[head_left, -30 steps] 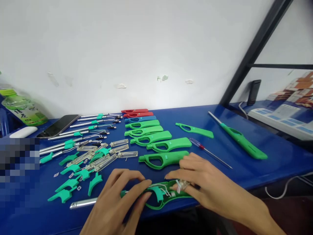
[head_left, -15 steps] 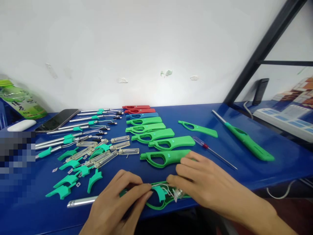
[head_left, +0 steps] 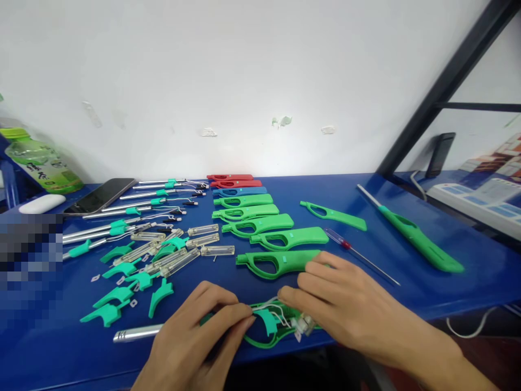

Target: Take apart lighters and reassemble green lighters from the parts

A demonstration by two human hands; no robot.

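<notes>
An opened green lighter shell (head_left: 260, 344) lies at the table's front edge between my hands. My left hand (head_left: 199, 331) is closed around its front end, where a silver metal tube (head_left: 137, 333) sticks out to the left. Inside the shell sit a teal trigger (head_left: 268, 321) and thin white wires (head_left: 281, 314). A clear fuel tank (head_left: 306, 324) is in the rear part, partly covered by my right hand (head_left: 337, 298). That hand's fingers are curled, and its fingertips pinch at a white wire on the shell's upper edge.
Several green shell halves (head_left: 288, 238) lie in a column behind, with red and blue ones. Loose teal triggers (head_left: 108, 315), clear tanks (head_left: 217, 250) and metal tubes (head_left: 122, 208) lie left. A screwdriver (head_left: 345, 244) and an assembled lighter (head_left: 423, 241) are right.
The view has shifted slightly. The white wire at my right fingertips is lifted a little higher, and more of the clear tank shows. My left hand holds its place.
</notes>
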